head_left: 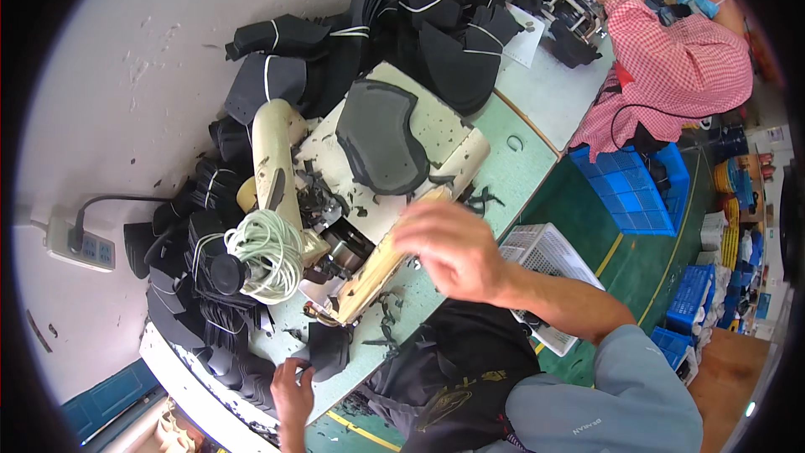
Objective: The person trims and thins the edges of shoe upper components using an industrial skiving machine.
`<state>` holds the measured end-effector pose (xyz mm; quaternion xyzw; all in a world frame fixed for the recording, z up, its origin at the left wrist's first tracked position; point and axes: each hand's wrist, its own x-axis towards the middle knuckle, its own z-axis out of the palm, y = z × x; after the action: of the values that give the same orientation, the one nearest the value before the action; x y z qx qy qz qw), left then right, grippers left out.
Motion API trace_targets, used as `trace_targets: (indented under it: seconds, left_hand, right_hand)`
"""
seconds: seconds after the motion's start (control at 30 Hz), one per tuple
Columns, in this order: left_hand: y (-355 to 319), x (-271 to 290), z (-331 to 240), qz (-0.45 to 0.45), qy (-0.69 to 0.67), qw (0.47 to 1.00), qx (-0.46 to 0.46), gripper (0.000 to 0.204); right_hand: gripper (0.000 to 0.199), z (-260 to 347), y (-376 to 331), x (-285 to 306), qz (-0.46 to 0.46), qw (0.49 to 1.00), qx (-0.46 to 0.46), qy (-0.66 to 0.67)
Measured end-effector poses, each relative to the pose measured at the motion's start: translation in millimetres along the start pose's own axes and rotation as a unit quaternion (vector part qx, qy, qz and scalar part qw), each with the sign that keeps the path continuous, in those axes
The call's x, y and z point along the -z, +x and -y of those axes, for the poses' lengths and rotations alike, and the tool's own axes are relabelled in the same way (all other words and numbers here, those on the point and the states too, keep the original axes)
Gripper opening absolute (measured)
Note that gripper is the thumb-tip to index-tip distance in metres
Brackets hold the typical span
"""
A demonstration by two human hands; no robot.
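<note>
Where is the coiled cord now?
In the head view, the coiled cord is left of centre, at the lower end of the cream machine arm, beside the black disc.

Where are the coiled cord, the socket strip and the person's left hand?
Coiled cord (pixel 270 253), head view: on its loops.
Socket strip (pixel 89 247), head view: its front face.
Left hand (pixel 293 389), head view: its middle.

Left hand (pixel 293 393) by black piece (pixel 329 351); right hand (pixel 454 252), blurred, near cream machine (pixel 273 155)

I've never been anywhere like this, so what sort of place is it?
Probably a factory workshop: banded bundles of black pieces, a cream machine on the bench, and a co-worker farther along.
</note>
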<state>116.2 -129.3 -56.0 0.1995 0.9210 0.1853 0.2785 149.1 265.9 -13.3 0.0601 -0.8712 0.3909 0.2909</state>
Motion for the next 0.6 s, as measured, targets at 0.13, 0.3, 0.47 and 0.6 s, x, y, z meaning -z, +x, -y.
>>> trace_targets:
  seconds: [0.13, 0.3, 0.47, 0.6]
  left_hand:
    - [21, 62, -58, 0.153, -0.189, 0.967, 0.074, 0.031]
    - [86, 68, -102, 0.183, -0.238, 0.954, 0.016, 0.029]
    - [113, 78, -105, 0.190, -0.206, 0.958, 0.064, 0.026]
    - [121, 85, -102, 0.198, -0.262, 0.938, 0.109, 0.024]
  right_hand:
    - [0.025, 24, -14, -23, 0.086, 0.984, -0.076, 0.140]
    - [0.022, 22, 3, -25, 0.136, 0.971, -0.148, 0.125]
    - [0.018, 13, 15, -23, 0.164, 0.976, -0.137, 0.031]
    - [0.022, 13, 15, -28, 0.216, 0.963, -0.162, 0.017]
